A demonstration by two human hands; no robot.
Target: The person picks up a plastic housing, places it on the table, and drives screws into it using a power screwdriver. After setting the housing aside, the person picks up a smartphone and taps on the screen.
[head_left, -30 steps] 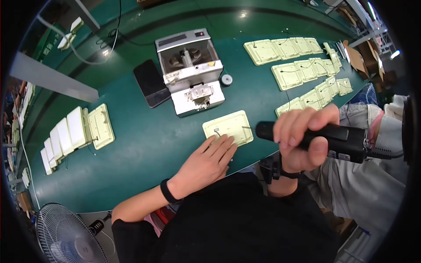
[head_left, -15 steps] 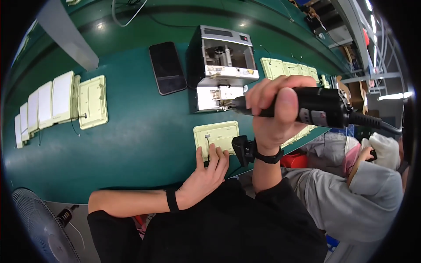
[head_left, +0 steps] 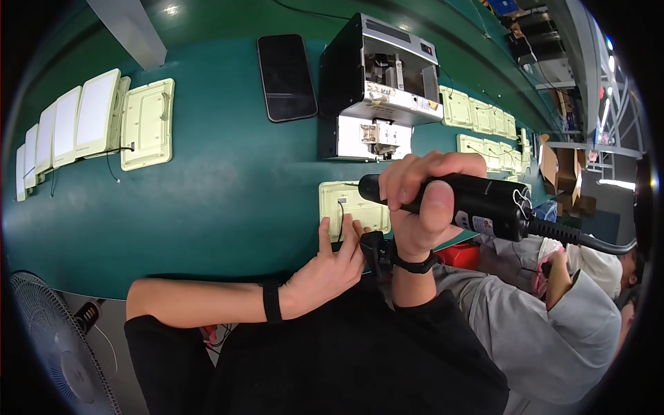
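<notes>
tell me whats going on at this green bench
A person at a green table grips a black electric screwdriver in the right hand, held level above a pale plastic panel. The left hand presses on the panel's near edge. More panels lie at the left, a grey machine behind.

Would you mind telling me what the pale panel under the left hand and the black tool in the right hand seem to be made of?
The pale yellow-green rectangular panel under the left hand looks like moulded plastic, matte, with raised ribs and rounded corners. The black cylindrical power screwdriver gripped by the right hand seems hard plastic, slightly glossy, with soft highlights; a rubber-like cable leaves its end.
</notes>
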